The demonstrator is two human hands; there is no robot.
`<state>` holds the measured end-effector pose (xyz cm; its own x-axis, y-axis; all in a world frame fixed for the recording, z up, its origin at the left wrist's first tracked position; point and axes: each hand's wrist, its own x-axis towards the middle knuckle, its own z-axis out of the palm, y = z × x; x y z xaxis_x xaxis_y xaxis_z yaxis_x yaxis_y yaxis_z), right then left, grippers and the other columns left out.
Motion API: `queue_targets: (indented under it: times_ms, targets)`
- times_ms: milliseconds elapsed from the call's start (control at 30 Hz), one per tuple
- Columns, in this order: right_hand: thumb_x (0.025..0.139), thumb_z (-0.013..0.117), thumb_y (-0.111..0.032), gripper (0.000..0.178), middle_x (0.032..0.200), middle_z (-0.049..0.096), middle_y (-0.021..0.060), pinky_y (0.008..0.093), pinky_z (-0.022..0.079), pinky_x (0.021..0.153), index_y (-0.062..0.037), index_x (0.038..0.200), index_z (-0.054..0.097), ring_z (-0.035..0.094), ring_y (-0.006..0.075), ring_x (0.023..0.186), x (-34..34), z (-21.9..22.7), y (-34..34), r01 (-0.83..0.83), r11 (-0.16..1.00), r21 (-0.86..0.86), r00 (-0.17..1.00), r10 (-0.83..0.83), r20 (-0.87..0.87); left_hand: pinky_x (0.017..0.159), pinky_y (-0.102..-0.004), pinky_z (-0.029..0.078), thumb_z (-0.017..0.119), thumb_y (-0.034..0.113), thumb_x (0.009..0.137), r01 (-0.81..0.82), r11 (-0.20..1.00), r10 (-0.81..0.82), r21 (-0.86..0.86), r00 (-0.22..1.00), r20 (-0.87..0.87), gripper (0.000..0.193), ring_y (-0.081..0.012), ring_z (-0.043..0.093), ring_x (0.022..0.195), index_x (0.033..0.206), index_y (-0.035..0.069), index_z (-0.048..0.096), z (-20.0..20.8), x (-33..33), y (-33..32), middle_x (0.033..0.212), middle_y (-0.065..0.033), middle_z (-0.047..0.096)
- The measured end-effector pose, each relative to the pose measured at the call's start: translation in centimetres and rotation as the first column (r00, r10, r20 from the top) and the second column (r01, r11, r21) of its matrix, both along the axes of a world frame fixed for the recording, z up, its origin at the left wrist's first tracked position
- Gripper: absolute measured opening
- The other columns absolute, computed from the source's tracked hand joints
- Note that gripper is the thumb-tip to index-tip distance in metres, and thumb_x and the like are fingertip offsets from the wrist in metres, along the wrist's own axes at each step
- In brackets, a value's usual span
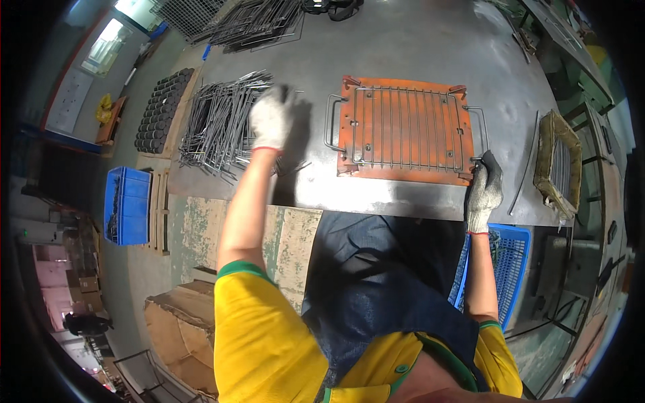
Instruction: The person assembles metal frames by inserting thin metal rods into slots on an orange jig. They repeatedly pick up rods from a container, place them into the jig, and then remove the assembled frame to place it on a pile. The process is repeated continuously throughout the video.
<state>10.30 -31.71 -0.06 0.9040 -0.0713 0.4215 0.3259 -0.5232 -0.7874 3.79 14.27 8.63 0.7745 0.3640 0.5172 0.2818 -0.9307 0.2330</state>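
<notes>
An orange metal plate (401, 171), likely a jig, lies on the steel table with a grid of parallel wire rods (396, 127) on it. A bent wire handle (327, 124) sticks out at its left side, and a second wire handle (484, 124) at its right. My right hand (487, 191), in a pale glove with dark fingers, is closed at the lower end of the right handle, beside the plate's near corner. My left hand (271, 121), gloved alike, is over the right edge of a pile of bent wire pieces (218, 124); its fingers are dark and blurred.
Behind lies another wire heap (262, 27) near a mesh basket (185, 23). Stacked dark cylinders (163, 111) and a blue crate (134, 205) stand left. At right are a worn tray of rods (557, 164), a long thin rod (525, 164) and a blue basket (510, 265) below the edge.
</notes>
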Motion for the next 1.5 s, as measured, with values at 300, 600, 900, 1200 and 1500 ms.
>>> queue_targets:
  times_ms: [300, 600, 900, 1200, 1500]
  targets:
    - [0.100, 0.055, -0.012, 0.029, 0.110, 0.068, 0.0099, 0.0321, 0.055, 0.076, -0.0044, 0.126, 0.062, 0.069, 0.0165, 0.084, 0.5, -0.7, -0.3, -0.025, 0.991, 0.133, 0.999, 0.029, -0.024, 0.072, -0.0458, 0.059, 0.060, 0.010, 0.084, -0.083, 0.961, 0.188, 0.266, 0.898, -0.399, 0.015, -0.0345, 0.073, 0.081, 0.087, 0.006, 0.074, -5.1, -1.6, 6.4, 0.086, -0.0173, 0.073]
    - [0.102, 0.056, -0.023, 0.032, 0.109, 0.066, 0.0065, 0.0312, 0.055, 0.068, -0.0034, 0.128, 0.061, 0.063, 0.0118, 0.085, -1.5, 5.9, 1.1, -0.123, 0.924, 0.363, 0.938, 0.228, -0.262, 0.051, -0.0272, 0.051, 0.066, 0.022, 0.097, 0.241, 0.040, -0.108, -0.970, 0.966, 0.236, 0.022, -0.0148, 0.062, 0.059, 0.102, 0.001, 0.064, 6.1, -1.1, 0.0, 0.076, -0.0059, 0.064]
    - [0.085, 0.071, -0.012, 0.044, 0.119, 0.064, 0.0099, 0.0355, 0.058, 0.071, -0.0124, 0.127, 0.062, 0.068, 0.0242, 0.089, -6.8, 9.0, 14.2, -0.610, 0.763, 0.214, 0.651, 0.636, -0.415, 0.056, -0.0287, 0.053, 0.065, 0.018, 0.097, 0.119, -0.365, -0.190, -0.923, 0.961, 0.199, 0.018, -0.0162, 0.063, 0.065, 0.099, 0.000, 0.062, -0.4, 1.5, -13.7, 0.079, -0.0078, 0.064]
    - [0.096, 0.053, -0.020, 0.035, 0.124, 0.064, 0.0092, 0.0387, 0.057, 0.085, -0.0107, 0.129, 0.061, 0.065, 0.0260, 0.107, -4.5, 2.5, 15.8, -0.532, 0.613, -0.585, 0.740, 0.672, 0.031, 0.086, -0.0439, 0.050, 0.061, 0.036, 0.091, 0.458, 0.886, -0.458, -0.071, 0.842, -0.284, 0.031, -0.0296, 0.064, 0.103, 0.108, 0.011, 0.068, -0.7, 3.4, -11.0, 0.104, -0.0102, 0.068]
    - [0.096, 0.054, -0.025, 0.027, 0.105, 0.072, 0.0075, 0.0413, 0.057, 0.074, -0.0111, 0.116, 0.066, 0.071, 0.0265, 0.092, -5.5, 4.9, 17.7, -0.703, 0.608, -0.369, 0.706, 0.656, -0.267, 0.093, -0.0462, 0.046, 0.059, 0.034, 0.093, 0.546, 0.807, -0.589, -0.225, 0.772, -0.241, 0.035, -0.0320, 0.062, 0.106, 0.115, 0.007, 0.065, 0.2, 2.8, -10.2, 0.113, -0.0104, 0.065]
